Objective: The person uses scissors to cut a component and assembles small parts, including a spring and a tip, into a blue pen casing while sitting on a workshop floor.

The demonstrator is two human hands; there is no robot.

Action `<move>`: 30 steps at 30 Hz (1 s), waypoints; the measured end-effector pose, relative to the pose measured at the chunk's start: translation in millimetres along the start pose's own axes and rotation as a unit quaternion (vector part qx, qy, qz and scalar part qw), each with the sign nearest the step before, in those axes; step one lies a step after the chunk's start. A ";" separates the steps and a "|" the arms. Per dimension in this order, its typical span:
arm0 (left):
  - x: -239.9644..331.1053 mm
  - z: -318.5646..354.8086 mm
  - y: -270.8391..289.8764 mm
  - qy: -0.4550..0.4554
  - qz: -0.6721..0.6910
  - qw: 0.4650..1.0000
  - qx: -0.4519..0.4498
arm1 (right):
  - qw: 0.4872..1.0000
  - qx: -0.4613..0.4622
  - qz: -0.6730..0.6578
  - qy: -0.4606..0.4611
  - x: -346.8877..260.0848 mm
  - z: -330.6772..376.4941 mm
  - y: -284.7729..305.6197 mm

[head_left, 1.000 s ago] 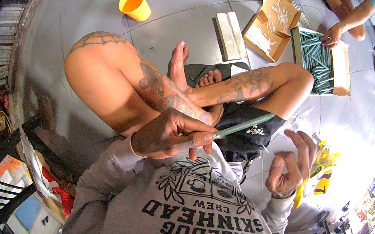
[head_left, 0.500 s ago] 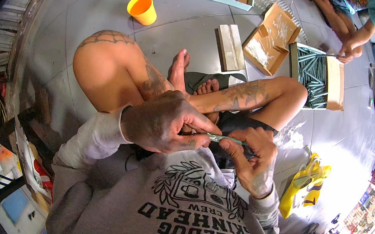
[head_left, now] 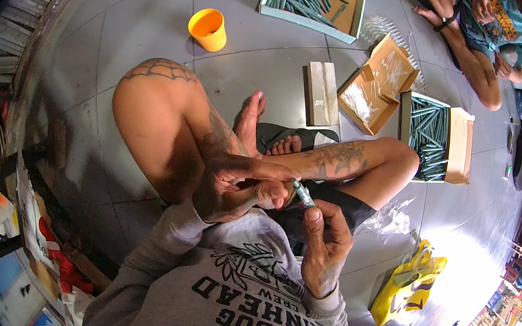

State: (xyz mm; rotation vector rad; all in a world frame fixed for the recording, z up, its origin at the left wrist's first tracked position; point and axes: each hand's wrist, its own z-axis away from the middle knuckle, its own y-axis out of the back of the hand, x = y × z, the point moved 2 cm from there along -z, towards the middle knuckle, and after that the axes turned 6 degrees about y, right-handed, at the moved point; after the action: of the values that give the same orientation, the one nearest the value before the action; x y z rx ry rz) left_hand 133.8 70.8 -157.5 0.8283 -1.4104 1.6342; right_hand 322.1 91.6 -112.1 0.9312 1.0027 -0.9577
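Observation:
A slim dark green pen-like tube [head_left: 302,193] with pale markings is pinched between the thumb and fingers of my right hand [head_left: 327,238]. It tilts with its upper end toward my left hand [head_left: 238,183]. The left fingers are stretched toward that end, the forefinger tip at or very near it; whether they touch, I cannot tell. Nothing shows in the left hand's grip. Both hands are over my lap, in front of my crossed legs. Similar green tubes fill an open box [head_left: 401,132] beyond my right knee and another box [head_left: 309,25] at the far side.
On the tiled floor are an orange cup [head_left: 208,31], a pale grey block [head_left: 321,95] and a brown carton [head_left: 384,106] with thin white pieces. A yellow bag [head_left: 408,285] lies at right. A co-worker [head_left: 515,38] sits at far right, hands near their body.
My left hand has loosened from the tube and drawn back slightly. The right hand has moved left and down, tipping the tube steeper. The co-worker's hand has withdrawn from the box.

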 end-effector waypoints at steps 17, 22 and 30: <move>20.0 -17.1 -7.3 -0.129 -0.141 0.980 0.065 | 0.987 -0.135 -0.059 0.064 -19.6 -31.9 5.0; 23.9 -21.5 -9.0 -0.123 -0.137 0.982 0.038 | 0.990 -0.131 -0.041 0.041 -29.3 -39.9 2.4; 22.2 -24.4 -6.5 -0.134 -0.157 0.976 0.061 | 0.990 -0.127 -0.038 0.056 -31.4 -48.6 4.3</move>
State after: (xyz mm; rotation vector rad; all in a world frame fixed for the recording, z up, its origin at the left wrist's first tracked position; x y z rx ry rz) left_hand 130.0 98.8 -139.0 1.3138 -1.2854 1.4121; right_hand 306.6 144.5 -94.3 0.7434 1.2319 -0.8233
